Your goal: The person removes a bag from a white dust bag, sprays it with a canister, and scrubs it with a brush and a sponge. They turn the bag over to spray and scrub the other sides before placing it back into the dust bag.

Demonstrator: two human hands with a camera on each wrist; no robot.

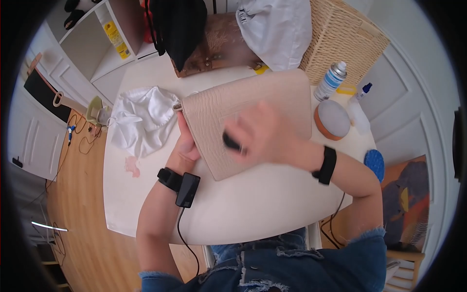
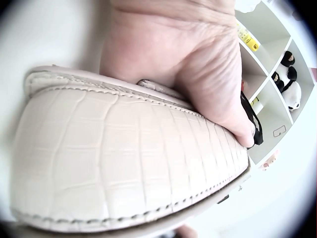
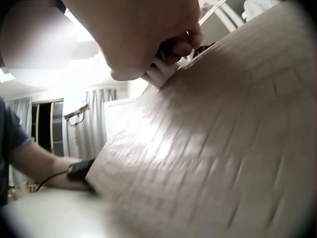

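A beige crocodile-textured bag [image 1: 287, 97] is tilted above the white table, its textured flap facing up. At its left side the left hand [image 1: 187, 141] grips it, with the fingers mostly hidden behind. The left wrist view shows that hand [image 2: 173, 54] against the bag's stitched side panel [image 2: 114, 153]. Over the middle of the flap, the blurred right hand [image 1: 265, 134] pinches a small dark object [image 1: 231, 141]. In the right wrist view the curled right hand [image 3: 143, 39] has a white part [image 3: 161, 73] of it at the bag's surface [image 3: 213, 144].
White satin cloth [image 1: 143, 119] lies left on the table [image 1: 233, 209]. Behind stand a brown case [image 1: 226, 46], a black bag [image 1: 180, 29], a white pouch [image 1: 277, 34] and a wicker basket [image 1: 340, 36]. To the right are a spray can [image 1: 331, 82] and a round tin [image 1: 332, 120].
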